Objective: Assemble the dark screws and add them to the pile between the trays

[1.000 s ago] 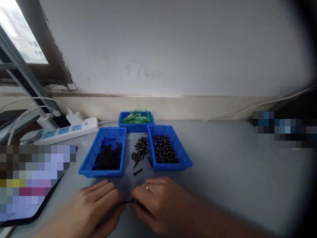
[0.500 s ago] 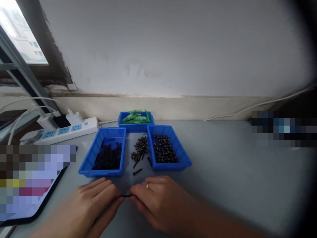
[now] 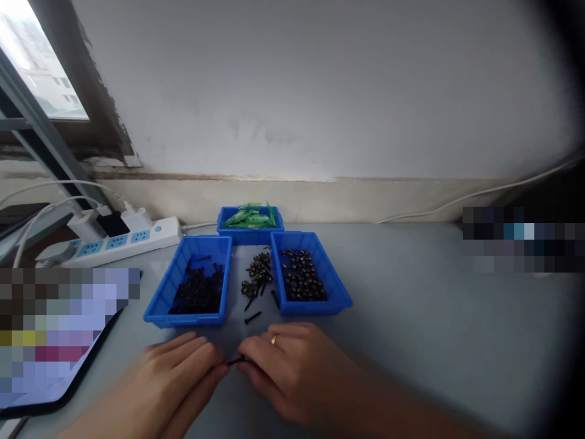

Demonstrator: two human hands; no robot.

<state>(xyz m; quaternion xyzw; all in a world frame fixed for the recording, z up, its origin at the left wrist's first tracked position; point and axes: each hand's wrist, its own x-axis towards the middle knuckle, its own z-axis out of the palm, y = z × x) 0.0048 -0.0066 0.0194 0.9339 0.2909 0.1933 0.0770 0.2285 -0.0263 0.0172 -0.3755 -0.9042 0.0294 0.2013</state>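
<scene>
Between my two hands, low in the middle of the head view, a dark screw (image 3: 235, 361) is pinched at both ends. My left hand (image 3: 183, 375) has its fingertips closed on the left end. At the right end, the thumb and finger of my right hand (image 3: 292, 369) are closed; a ring shows on one finger. Just beyond them, a loose black screw (image 3: 253, 317) lies on the grey table (image 3: 402, 311). Behind it is a small pile of screws (image 3: 256, 277), between a blue bin of black screws (image 3: 158, 305) and a blue bin of shinier screws (image 3: 340, 299).
A smaller blue bin (image 3: 251, 235) with green pieces stands at the back near the wall (image 3: 320, 97). At the left lie a white power strip (image 3: 159, 235) with plugs and a tablet (image 3: 55, 347) with a blurred screen. A white cable (image 3: 439, 210) runs at the right.
The pinched screw has tilted slightly, its right end now a little higher. Both hands remain in nearly the same place.
</scene>
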